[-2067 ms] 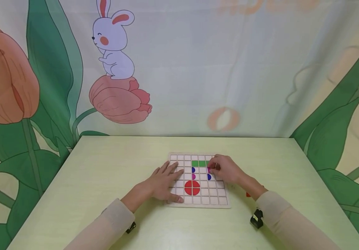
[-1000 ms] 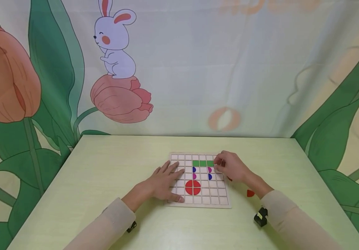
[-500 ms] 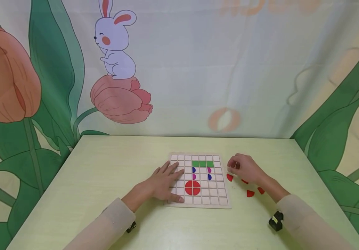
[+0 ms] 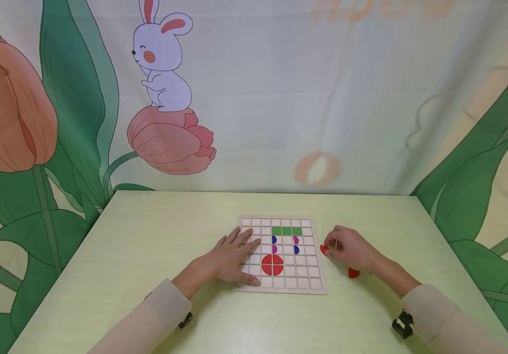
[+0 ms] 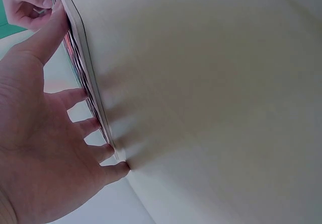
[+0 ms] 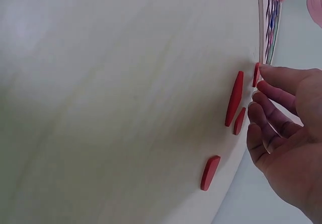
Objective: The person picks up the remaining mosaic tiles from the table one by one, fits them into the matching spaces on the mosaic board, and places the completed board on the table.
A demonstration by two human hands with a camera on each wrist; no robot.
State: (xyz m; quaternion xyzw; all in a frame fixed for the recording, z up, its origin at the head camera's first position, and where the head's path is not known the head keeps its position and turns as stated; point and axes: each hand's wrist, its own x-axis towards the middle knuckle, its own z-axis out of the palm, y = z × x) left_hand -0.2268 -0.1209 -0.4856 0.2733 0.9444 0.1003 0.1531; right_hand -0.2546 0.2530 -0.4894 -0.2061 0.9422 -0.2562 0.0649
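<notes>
A white gridded board [image 4: 302, 284] lies on the table. My left hand [image 4: 227, 260] rests on its left side with fingers spread. Set in its squares are green squares [image 4: 286, 231] in a row, blue half-circles [image 4: 296, 250], magenta half-circles [image 4: 296, 240] and a red circle [image 4: 272, 265] made of quarter pieces. Right of the board, my right hand [image 4: 352, 247] pinches a red quarter-circle piece [image 4: 324, 250] at the table between thumb and index finger. The right wrist view shows that same red quarter-circle piece [image 6: 256, 75] at the fingertips.
More loose red pieces lie near the right hand: one red piece [image 4: 353, 273] below it, and others [image 6: 210, 172] in the right wrist view. The table [image 4: 169, 216] ends at a printed cloth backdrop [image 4: 254, 98] with a rabbit and tulips.
My right hand has left the magenta half-circle at the board's right side and moved right and down to a loose red quarter-circle. The left hand stays in place.
</notes>
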